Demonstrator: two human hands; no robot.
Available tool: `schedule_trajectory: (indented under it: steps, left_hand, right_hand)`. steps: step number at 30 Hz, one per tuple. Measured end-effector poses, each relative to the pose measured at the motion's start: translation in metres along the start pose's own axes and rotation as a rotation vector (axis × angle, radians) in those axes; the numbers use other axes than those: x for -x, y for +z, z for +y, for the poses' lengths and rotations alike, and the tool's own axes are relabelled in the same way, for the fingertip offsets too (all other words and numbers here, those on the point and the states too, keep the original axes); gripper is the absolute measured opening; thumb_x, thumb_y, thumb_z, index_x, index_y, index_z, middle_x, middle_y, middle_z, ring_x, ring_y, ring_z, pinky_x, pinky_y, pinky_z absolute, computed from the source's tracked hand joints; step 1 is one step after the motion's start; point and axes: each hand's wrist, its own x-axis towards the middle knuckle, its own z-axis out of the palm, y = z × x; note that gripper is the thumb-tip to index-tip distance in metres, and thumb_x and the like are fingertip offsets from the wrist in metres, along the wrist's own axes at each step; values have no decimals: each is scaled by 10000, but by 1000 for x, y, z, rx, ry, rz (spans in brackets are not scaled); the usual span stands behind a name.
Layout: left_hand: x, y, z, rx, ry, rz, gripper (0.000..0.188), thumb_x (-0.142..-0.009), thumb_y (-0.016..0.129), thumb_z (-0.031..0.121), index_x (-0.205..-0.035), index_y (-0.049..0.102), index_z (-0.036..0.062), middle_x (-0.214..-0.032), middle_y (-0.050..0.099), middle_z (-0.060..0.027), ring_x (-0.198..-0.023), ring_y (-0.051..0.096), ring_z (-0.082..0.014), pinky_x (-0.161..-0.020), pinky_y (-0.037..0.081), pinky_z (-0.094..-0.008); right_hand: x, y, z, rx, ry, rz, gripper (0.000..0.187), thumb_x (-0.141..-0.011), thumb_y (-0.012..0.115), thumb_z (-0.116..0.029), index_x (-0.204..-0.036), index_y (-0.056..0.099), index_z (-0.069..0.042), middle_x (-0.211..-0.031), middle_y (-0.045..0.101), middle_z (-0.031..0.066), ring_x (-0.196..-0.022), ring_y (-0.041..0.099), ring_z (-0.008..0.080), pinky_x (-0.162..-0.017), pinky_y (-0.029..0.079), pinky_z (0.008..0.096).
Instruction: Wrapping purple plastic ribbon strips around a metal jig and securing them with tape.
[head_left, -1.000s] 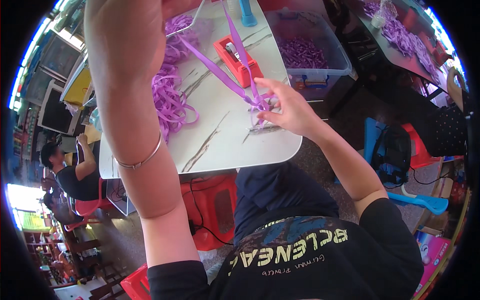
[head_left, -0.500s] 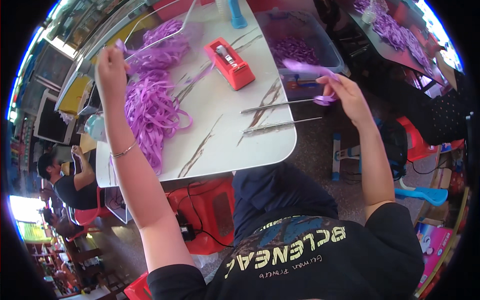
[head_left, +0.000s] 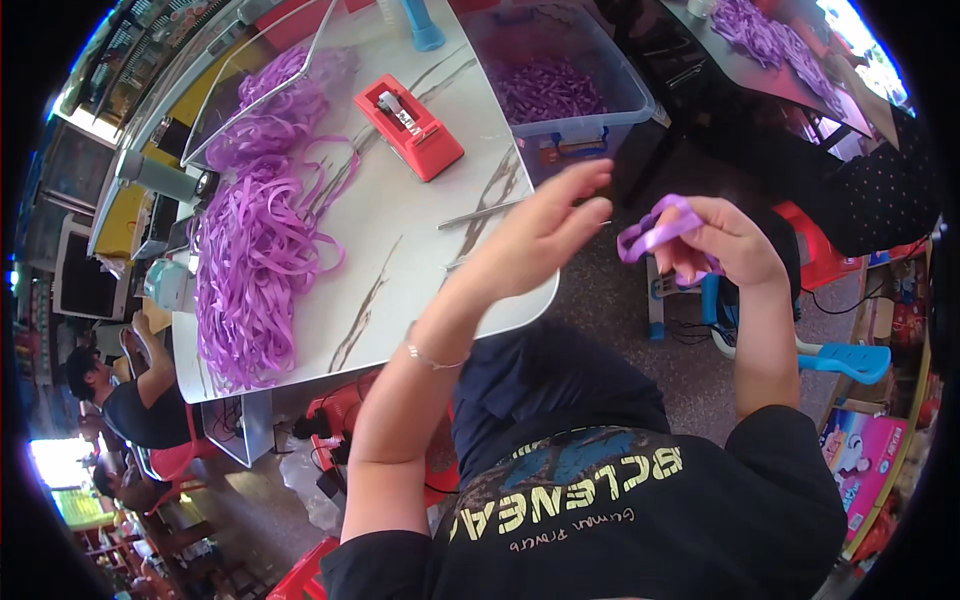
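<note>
Purple ribbon (head_left: 650, 236), coiled into a loop, is gripped by my right hand (head_left: 735, 242) off the table's right edge, its fingers curled round it. My left hand (head_left: 550, 228) is held out over the table's near right corner, fingers stretched and thumb apart, with nothing visible in it. A gap separates it from the ribbon loop. Beneath the left hand, a thin metal rod (head_left: 478, 214) lies on the white marbled table (head_left: 400, 220), and a second rod is mostly covered by my forearm. A tangled heap of purple ribbon (head_left: 250, 270) spreads over the table's left side.
A red tape dispenser (head_left: 410, 130) stands mid-table. Past the right edge sits a clear tub (head_left: 625, 95) with small purple pieces. A wire frame (head_left: 250, 100) leans over the heap's far end. Other people sit at left (head_left: 145, 385) and far right (head_left: 870, 185).
My left hand has swung from the heap across to the right, its fingers now stretched out. The ribbon in my right hand, loosely trailing before, is now a compact loop. The view has shifted.
</note>
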Motion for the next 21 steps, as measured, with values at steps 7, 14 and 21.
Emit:
schedule_trajectory:
  steps: [7, 14, 21]
  left_hand:
    - [-12, 23, -15, 392, -58, -380, 287, -916, 483, 136, -1180, 473, 26, -1055, 564, -28, -964, 509, -71, -807, 420, -236]
    - [-5, 25, -21, 494, -90, -317, 148, -898, 507, 70, -1035, 542, 27, -831, 606, -26, -790, 574, -68, -710, 473, -220]
    - [-8, 35, -2, 164, -65, -89, 188, -848, 568, 30, -1036, 552, 17, -830, 603, -19, -723, 557, -51, -648, 474, -202]
  right_hand:
    - [9, -8, 2, 22, -21, -249, 252, -889, 440, -94, -1063, 574, 29, -863, 630, 88, -543, 474, 48, -457, 330, 170]
    - [18, -28, -5, 503, -31, -492, 506, -771, 607, -139, -1209, 460, 69, -1002, 606, 178, -943, 598, 262, -812, 453, 326]
    - [7, 0, 33, 0, -137, -19, 763, -780, 681, -311, -1339, 287, 28, -1205, 493, 140, -1112, 483, 186, -944, 381, 324]
